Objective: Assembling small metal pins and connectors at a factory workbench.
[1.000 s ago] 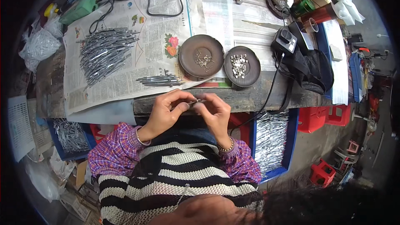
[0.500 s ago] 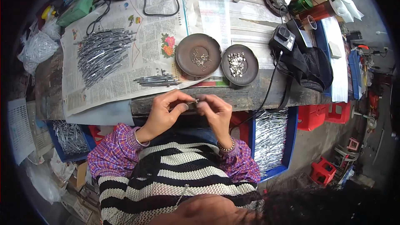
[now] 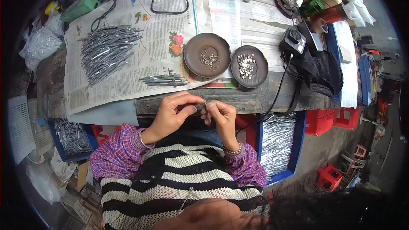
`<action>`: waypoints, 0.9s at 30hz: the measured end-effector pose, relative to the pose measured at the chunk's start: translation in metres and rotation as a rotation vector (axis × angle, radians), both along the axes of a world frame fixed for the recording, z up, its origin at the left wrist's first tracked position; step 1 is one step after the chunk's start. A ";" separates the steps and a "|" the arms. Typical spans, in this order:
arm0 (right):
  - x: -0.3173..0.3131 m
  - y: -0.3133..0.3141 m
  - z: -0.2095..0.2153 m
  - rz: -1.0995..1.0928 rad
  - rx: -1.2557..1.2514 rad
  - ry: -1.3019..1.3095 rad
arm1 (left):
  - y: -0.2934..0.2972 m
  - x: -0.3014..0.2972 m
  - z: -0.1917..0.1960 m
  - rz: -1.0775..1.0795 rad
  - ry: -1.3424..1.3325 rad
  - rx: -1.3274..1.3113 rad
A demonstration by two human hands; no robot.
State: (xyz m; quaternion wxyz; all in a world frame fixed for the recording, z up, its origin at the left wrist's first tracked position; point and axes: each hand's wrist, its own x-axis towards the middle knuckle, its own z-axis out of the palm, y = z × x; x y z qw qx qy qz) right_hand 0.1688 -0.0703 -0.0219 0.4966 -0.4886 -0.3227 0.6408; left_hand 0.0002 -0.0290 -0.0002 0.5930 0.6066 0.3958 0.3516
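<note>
Just in front of the bench's near edge, my left hand (image 3: 170, 117) and my right hand (image 3: 223, 118) meet fingertip to fingertip. Each hand is closed in a pinch, and what they hold between them is too small to make out. Beyond them, a larger dark round dish (image 3: 194, 61) holds small thin metal pins (image 3: 209, 60). Beside it, a smaller dark dish (image 3: 260, 66) contains small shiny metal pieces (image 3: 246, 66). A short row of slim grey metal rods (image 3: 164, 79) lies on the newspaper (image 3: 162, 30), left of the dishes. Farther left is a big heap of similar rods (image 3: 108, 53).
Blue bins of metal rods (image 3: 277, 145) (image 3: 72, 137) sit below the bench edge on both sides. A black corded device (image 3: 293, 39) and a black mesh bag (image 3: 321, 74) lie at the right. Black cable (image 3: 170, 12) loops across the newspaper; red stools (image 3: 329, 176) stand on the floor.
The bench and its things appear slightly farther right in the picture. My right hand's fingers have curled differently, and the shiny bit seen earlier between the fingertips is now mostly hidden.
</note>
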 end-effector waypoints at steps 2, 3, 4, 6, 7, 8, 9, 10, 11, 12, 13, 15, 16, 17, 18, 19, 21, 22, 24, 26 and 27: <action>0.000 0.000 -0.001 -0.045 0.017 -0.012 | 0.001 -0.001 0.000 -0.008 0.033 0.000; 0.001 0.000 -0.001 -0.089 0.035 -0.023 | 0.001 -0.002 0.000 -0.006 0.034 0.001; 0.000 0.000 -0.001 -0.088 0.035 -0.022 | 0.001 -0.002 0.000 -0.013 0.039 -0.001; -0.001 -0.001 -0.002 -0.093 0.201 -0.308 | 0.000 -0.002 0.000 -0.020 0.044 -0.003; -0.002 -0.001 -0.001 -0.095 0.284 -0.451 | 0.000 -0.001 -0.001 -0.014 0.028 0.018; -0.004 -0.001 0.003 -0.129 0.284 -0.438 | -0.001 0.000 -0.002 -0.007 0.011 0.039; -0.003 -0.001 0.002 -0.161 0.254 -0.448 | -0.001 0.000 -0.003 -0.007 0.011 0.039; -0.002 -0.001 0.000 -0.192 0.224 -0.457 | -0.001 0.001 -0.004 0.009 -0.003 0.026; 0.000 -0.001 0.001 -0.212 0.117 -0.293 | -0.001 0.001 -0.005 0.025 -0.018 0.013; 0.002 0.000 0.001 -0.213 0.117 -0.294 | -0.001 0.001 -0.005 0.025 -0.018 0.013; 0.002 0.000 0.001 -0.192 0.156 -0.323 | -0.001 0.000 -0.004 0.022 0.018 0.032; 0.001 0.000 0.000 -0.140 0.218 -0.362 | -0.001 -0.002 -0.001 0.026 0.057 0.049; 0.000 -0.001 -0.001 -0.132 0.218 -0.357 | -0.002 -0.003 0.001 0.033 0.084 0.081; -0.001 -0.002 -0.001 -0.124 0.203 -0.319 | -0.002 -0.005 0.003 0.043 0.113 0.113; -0.004 -0.002 -0.002 -0.111 0.188 -0.274 | -0.003 -0.006 0.005 0.059 0.126 0.112; -0.003 -0.002 0.000 -0.098 0.190 -0.309 | -0.003 -0.007 0.008 0.059 0.132 0.126; 0.002 -0.004 0.001 -0.063 0.197 -0.350 | -0.004 -0.016 0.013 0.091 0.167 0.141; 0.001 -0.006 0.000 -0.089 0.176 -0.329 | -0.004 -0.023 0.014 0.109 0.151 0.156; -0.003 -0.006 -0.001 -0.080 0.186 -0.287 | -0.008 -0.043 0.017 0.149 0.122 0.190; 0.000 -0.007 -0.003 -0.077 0.194 -0.270 | -0.017 -0.071 0.014 0.299 0.290 0.320; 0.000 -0.007 -0.003 -0.075 0.191 -0.269 | -0.021 -0.088 0.012 0.371 0.361 0.404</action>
